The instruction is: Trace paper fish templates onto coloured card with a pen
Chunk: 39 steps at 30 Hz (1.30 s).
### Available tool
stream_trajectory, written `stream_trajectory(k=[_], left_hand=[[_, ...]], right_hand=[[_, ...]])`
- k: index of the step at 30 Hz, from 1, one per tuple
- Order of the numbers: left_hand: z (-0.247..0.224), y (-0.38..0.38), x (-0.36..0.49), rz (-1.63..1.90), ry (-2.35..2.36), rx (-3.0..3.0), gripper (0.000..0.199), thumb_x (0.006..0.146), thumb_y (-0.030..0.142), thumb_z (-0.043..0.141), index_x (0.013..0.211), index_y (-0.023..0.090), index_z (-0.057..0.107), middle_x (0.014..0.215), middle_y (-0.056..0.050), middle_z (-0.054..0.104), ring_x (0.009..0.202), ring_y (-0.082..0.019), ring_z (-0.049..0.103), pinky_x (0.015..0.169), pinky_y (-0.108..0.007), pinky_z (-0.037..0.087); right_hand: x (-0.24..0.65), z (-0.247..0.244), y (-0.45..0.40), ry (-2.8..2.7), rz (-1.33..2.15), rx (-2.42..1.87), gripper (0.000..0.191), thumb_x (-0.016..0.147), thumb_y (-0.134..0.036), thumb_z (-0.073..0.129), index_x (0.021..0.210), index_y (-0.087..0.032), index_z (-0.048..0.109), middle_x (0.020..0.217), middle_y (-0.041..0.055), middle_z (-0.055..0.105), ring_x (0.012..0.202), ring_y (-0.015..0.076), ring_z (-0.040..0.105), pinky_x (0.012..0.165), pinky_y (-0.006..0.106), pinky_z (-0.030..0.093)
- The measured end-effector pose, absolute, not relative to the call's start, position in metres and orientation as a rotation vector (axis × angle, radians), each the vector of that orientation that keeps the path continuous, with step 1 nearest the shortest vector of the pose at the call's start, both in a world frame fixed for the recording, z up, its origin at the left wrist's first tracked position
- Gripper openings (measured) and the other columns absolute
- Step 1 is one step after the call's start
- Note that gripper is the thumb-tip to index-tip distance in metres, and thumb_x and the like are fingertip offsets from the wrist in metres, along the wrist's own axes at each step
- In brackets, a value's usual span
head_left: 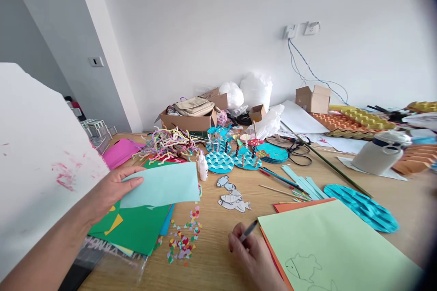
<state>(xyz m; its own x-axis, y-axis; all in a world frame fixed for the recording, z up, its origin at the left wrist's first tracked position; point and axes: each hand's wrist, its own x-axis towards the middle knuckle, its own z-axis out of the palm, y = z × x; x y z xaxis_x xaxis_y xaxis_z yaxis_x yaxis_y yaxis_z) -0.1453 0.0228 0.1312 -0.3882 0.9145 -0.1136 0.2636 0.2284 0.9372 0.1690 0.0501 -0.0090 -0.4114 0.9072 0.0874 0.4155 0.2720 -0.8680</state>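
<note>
My left hand (119, 186) pinches the left end of a light blue paper strip (167, 184), held over a stack of coloured sheets with a green one (143, 225) on top. My right hand (251, 250) is closed round a dark pen (248, 231) and rests on the table beside a pale green sheet (327, 227). Fish outlines (303, 267) are drawn on that sheet, and orange and red paper shows beneath it. Between the hands lie grey cut-out paper fish (234, 200) and a scatter of small coloured paper bits (184, 241).
White glue bottles (203, 169) stand near blue wavy paper bases (220, 162) with fish on stems. Twisted pipe cleaners (169, 143) are heaped at the back left. A cardboard box (187, 122), egg trays (351, 120) and a white jug (378, 152) stand farther back. A white board (44, 145) rises at left.
</note>
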Motion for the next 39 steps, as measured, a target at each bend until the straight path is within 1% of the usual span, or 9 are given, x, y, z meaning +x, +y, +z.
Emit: stream_trajectory(k=[4, 12, 15, 17, 20, 24, 27, 30, 39], left_hand=[[0.119, 0.030, -0.124, 1.052, 1.707, 1.284, 0.049, 0.062, 0.048, 0.068, 0.103, 0.022, 0.063, 0.079, 0.000, 0.068, 0.064, -0.019, 0.061, 0.054, -0.024, 0.048], [0.107, 0.046, -0.086, 0.886, 1.676, 1.616, 0.032, 0.070, 0.041, 0.059, 0.095, 0.023, 0.068, 0.079, 0.002, 0.066, 0.066, -0.018, 0.056, 0.055, -0.021, 0.041], [0.107, 0.046, -0.075, 0.868, 1.625, 1.617, 0.030, 0.070, 0.041, 0.060, 0.094, 0.023, 0.068, 0.080, 0.002, 0.066, 0.067, -0.018, 0.056, 0.056, -0.022, 0.041], [0.107, 0.045, -0.073, 0.849, 1.601, 1.593, 0.031, 0.071, 0.042, 0.060, 0.095, 0.023, 0.068, 0.080, 0.002, 0.066, 0.067, -0.018, 0.055, 0.056, -0.022, 0.041], [0.106, 0.042, -0.073, 0.892, 1.504, 1.479, 0.040, 0.074, 0.046, 0.060, 0.106, 0.023, 0.062, 0.079, 0.001, 0.065, 0.067, -0.017, 0.055, 0.056, -0.022, 0.041], [0.099, 0.035, -0.075, 1.119, 1.198, 1.220, 0.050, 0.080, 0.056, 0.046, 0.114, 0.021, 0.056, 0.093, -0.005, 0.065, 0.080, -0.021, 0.057, 0.065, -0.028, 0.045], [0.090, 0.029, -0.068, 1.111, 1.088, 1.081, 0.051, 0.081, 0.059, 0.042, 0.104, 0.018, 0.061, 0.093, -0.009, 0.065, 0.083, -0.023, 0.057, 0.066, -0.030, 0.046], [0.079, 0.023, -0.054, 1.034, 1.092, 1.072, 0.042, 0.078, 0.055, 0.052, 0.088, 0.016, 0.064, 0.091, -0.010, 0.064, 0.084, -0.022, 0.057, 0.066, -0.029, 0.045], [0.061, 0.031, -0.025, 1.070, 1.288, 1.033, 0.035, 0.062, 0.049, 0.068, 0.062, 0.016, 0.058, 0.060, 0.001, 0.055, 0.056, -0.011, 0.047, 0.051, -0.022, 0.037]], right_hand=[[0.177, 0.007, 0.056, -1.696, 1.228, -1.159, 0.042, 0.086, -0.051, 0.034, 0.065, -0.018, 0.049, 0.055, -0.0009, 0.048, 0.058, 0.0142, 0.046, 0.057, 0.024, 0.036], [0.182, 0.048, 0.065, -1.389, 1.448, -1.124, 0.041, 0.080, -0.051, 0.050, 0.105, -0.021, 0.059, 0.075, 0.0014, 0.058, 0.056, 0.0104, 0.047, 0.050, 0.022, 0.036], [0.175, 0.050, 0.075, -1.382, 1.442, -1.050, 0.044, 0.068, -0.048, 0.065, 0.102, -0.020, 0.061, 0.089, 0.0040, 0.062, 0.070, 0.0144, 0.053, 0.062, 0.025, 0.043], [0.169, 0.046, 0.081, -1.317, 1.530, -0.996, 0.044, 0.061, -0.046, 0.071, 0.095, -0.020, 0.063, 0.083, 0.0027, 0.063, 0.070, 0.0156, 0.055, 0.064, 0.027, 0.044], [0.162, 0.041, 0.086, -1.218, 1.701, -0.942, 0.036, 0.057, -0.046, 0.073, 0.080, -0.019, 0.063, 0.064, -0.0014, 0.060, 0.057, 0.0131, 0.053, 0.056, 0.025, 0.042], [0.161, 0.039, 0.085, -1.107, 1.626, -1.031, 0.031, 0.057, -0.044, 0.072, 0.066, -0.018, 0.058, 0.047, -0.0068, 0.047, 0.041, 0.0061, 0.035, 0.042, 0.019, 0.027], [0.162, 0.040, 0.083, -1.023, 1.577, -1.089, 0.032, 0.056, -0.043, 0.072, 0.064, -0.018, 0.054, 0.044, -0.0093, 0.039, 0.039, 0.0041, 0.027, 0.039, 0.018, 0.019], [0.161, 0.040, 0.082, -0.989, 1.580, -1.098, 0.034, 0.055, -0.043, 0.073, 0.067, -0.018, 0.054, 0.046, -0.0092, 0.040, 0.040, 0.0043, 0.027, 0.039, 0.018, 0.018], [0.162, 0.037, 0.078, -1.026, 1.512, -1.091, 0.037, 0.054, -0.048, 0.072, 0.062, -0.018, 0.052, 0.049, -0.0071, 0.042, 0.042, 0.0055, 0.030, 0.040, 0.019, 0.023]])
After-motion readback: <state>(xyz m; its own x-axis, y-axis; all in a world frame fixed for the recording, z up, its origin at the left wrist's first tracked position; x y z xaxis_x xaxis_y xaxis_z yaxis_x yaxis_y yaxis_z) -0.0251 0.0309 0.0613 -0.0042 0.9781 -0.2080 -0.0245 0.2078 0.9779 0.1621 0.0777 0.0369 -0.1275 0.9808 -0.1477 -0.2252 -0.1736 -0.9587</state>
